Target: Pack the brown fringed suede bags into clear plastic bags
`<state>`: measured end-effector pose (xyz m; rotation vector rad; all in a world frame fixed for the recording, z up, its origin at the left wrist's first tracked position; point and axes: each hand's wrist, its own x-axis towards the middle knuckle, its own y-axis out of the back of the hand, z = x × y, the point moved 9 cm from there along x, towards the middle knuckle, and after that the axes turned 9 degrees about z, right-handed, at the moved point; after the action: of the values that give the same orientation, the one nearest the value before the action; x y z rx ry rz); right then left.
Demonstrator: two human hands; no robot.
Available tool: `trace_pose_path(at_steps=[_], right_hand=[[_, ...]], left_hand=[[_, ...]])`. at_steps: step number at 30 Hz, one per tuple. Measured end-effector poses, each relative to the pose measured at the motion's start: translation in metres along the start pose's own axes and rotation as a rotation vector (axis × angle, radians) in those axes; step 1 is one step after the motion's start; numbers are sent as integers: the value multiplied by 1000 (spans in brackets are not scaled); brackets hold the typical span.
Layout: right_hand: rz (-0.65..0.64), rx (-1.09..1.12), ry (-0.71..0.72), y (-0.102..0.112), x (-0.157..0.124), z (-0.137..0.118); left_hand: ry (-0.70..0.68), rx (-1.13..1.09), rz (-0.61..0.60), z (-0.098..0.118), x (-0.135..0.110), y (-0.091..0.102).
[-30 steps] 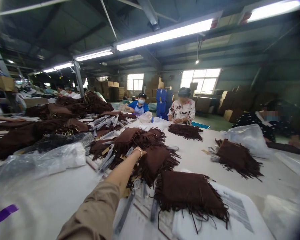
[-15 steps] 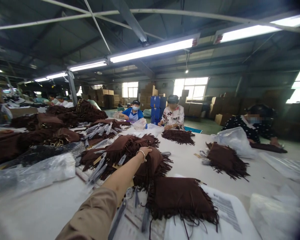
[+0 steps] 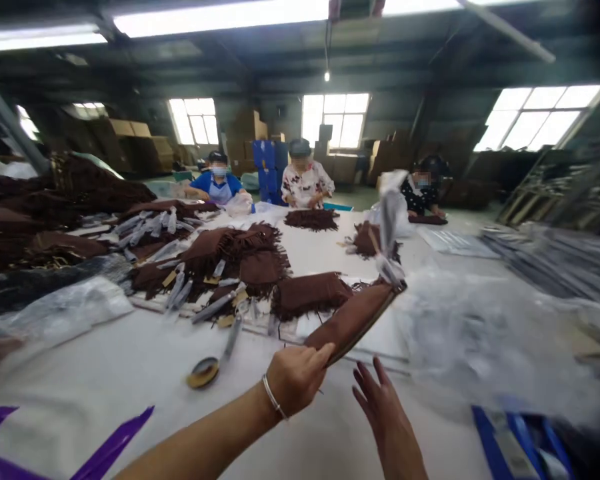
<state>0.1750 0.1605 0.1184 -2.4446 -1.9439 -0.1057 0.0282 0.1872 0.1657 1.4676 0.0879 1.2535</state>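
Observation:
My left hand (image 3: 300, 375), with a bangle on the wrist, is closed on the near corner of a brown suede fringed bag (image 3: 355, 317). The bag is lifted off the white table (image 3: 130, 363) and tilts up to the right. A plastic-wrapped strap (image 3: 387, 230) sticks up from its far end. Just right of the left hand, my right hand (image 3: 386, 417) hovers with fingers spread and holds nothing. It is close below the bag but does not touch it.
A heap of brown fringed bags (image 3: 245, 257) and wrapped straps lies mid-table, one bag (image 3: 307, 295) nearer. Clear plastic bags (image 3: 460, 327) cover the right side. Purple strips (image 3: 115, 440) lie at the near left. Three people (image 3: 305, 180) work at the far end.
My left hand has drawn back from the heap with one bag gripped and raised. My right hand has come into view. The view has swung right.

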Motion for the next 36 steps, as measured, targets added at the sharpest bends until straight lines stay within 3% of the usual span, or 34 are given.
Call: trace_pose_path(at_steps=[2, 5, 8, 10, 13, 16, 19, 21, 22, 25, 27, 29, 31, 33, 35, 36], right_hand=[[61, 308, -215, 6, -10, 33], [200, 433, -415, 25, -47, 86], [337, 411, -511, 50, -82, 121], [342, 362, -485, 62, -86, 120], [327, 186, -283, 85, -65, 76], [295, -206, 43, 103, -36, -8], [145, -781, 511, 75, -26, -97], [43, -1018, 708, 40, -30, -121], [0, -1104, 768, 22, -35, -121], [-120, -1262, 844, -32, -59, -73], [-222, -1279, 860, -61, -84, -16], [-340, -1217, 901, -80, -114, 41], [-401, -1142, 923, -81, -135, 81], [-452, -1091, 923, -73, -144, 103], [-492, -1073, 913, -60, -143, 109], [-502, -1072, 909, -54, -140, 109]], left_hand=[[-77, 14, -125, 49, -46, -23], [-103, -55, -245, 108, -103, -47], [-73, -227, -331, 143, -133, -54], [-26, -343, -339, 147, -137, -46], [105, -450, -207, 122, -128, -17], [313, -469, -57, 72, -126, 10], [498, -469, -28, 32, -144, 17], [615, -484, -21, 15, -163, 12], [689, -508, -23, 8, -175, 6], [1030, -720, -72, -4, -224, -25], [1264, -936, -58, -3, -256, -44], [1401, -1123, 30, 1, -277, -50], [1460, -1229, 87, 5, -288, -48], [1482, -1202, 63, 7, -295, -40], [1394, -978, 84, -3, -296, -16], [1284, -807, 121, -10, -292, 3]])
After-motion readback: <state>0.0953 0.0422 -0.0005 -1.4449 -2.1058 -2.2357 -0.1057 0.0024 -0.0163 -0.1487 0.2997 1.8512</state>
